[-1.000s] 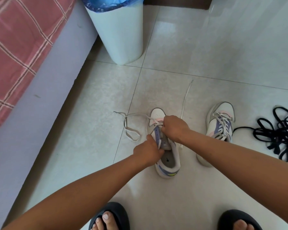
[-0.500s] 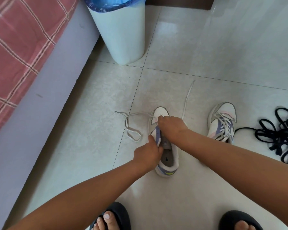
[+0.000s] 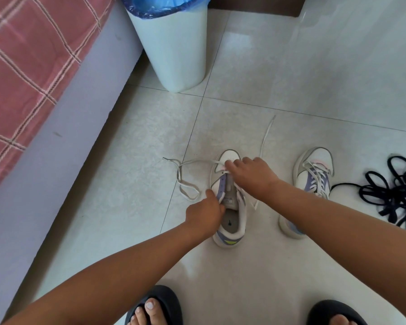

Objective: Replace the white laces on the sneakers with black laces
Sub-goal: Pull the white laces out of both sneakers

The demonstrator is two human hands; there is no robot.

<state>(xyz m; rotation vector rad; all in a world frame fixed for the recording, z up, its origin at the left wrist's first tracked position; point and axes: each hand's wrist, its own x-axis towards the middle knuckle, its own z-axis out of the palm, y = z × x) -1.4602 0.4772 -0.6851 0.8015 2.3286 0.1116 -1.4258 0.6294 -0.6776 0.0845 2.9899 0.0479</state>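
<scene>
A white and purple sneaker (image 3: 231,227) stands on the floor in front of me, toe pointing away. Its white lace (image 3: 185,181) is mostly pulled out and trails loose to the left and up to the right. My left hand (image 3: 205,213) grips the sneaker's left eyelet flap near the tongue. My right hand (image 3: 252,175) pinches the lace at the lowest eyelets near the toe. A second sneaker (image 3: 313,181), still laced in white, stands to the right. A tangle of black laces (image 3: 395,195) lies on the floor at the far right.
A white bin (image 3: 173,48) with a blue liner stands at the back. A bed with a red checked sheet (image 3: 28,57) fills the left side. My feet in black slippers (image 3: 154,309) are at the bottom edge.
My right hand has moved forward along the sneaker from the middle eyelets to the toe end. The left hand keeps its grip on the flap.
</scene>
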